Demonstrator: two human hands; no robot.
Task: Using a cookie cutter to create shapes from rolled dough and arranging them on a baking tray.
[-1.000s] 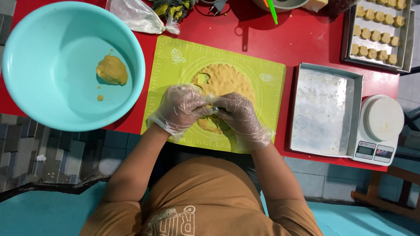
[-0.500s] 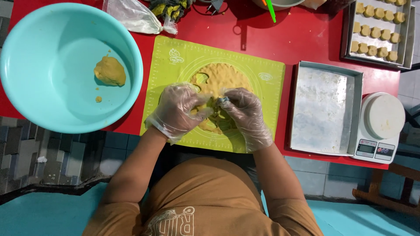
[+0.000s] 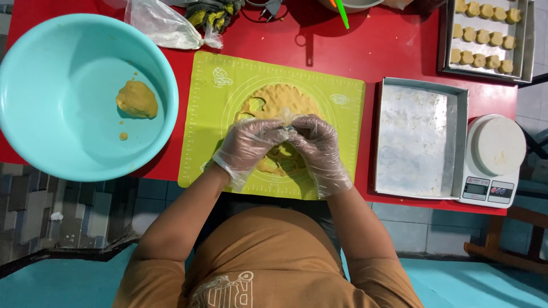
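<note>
We saw the dough (image 3: 283, 98) lying rolled flat on the green mat (image 3: 217, 114), which sat at the middle of the tabletop's (image 3: 394, 51) near edge. Shapes had been cut out of the sheet, leaving gaps on its left and near parts. Both hands wore thin clear gloves and met over the near half of the dough. The left hand (image 3: 246, 147) and the right hand (image 3: 321, 149) had their fingers curled together around something small between the fingertips; we could not tell what it was, as the gloves and fingers hid it. Neither hand lay flat on the mat.

Toward the tabletop's left edge stood a large turquoise bowl (image 3: 51, 137), overhanging the near edge, with a lump of dough (image 3: 137, 99) and a few crumbs inside. To the right of the mat, just beside it, lay an empty metal tray (image 3: 419, 140), its floor dusted pale. Right of that, at the near right corner, stood a white kitchen scale (image 3: 494, 159). At the far right corner a darker tray (image 3: 526, 45) held two rows of small shaped pieces (image 3: 482, 34). Along the far edge lay a clear plastic bag (image 3: 162, 25), a crumpled cloth (image 3: 214, 11) and a green stick (image 3: 341, 12) leaning out of a bowl.
</note>
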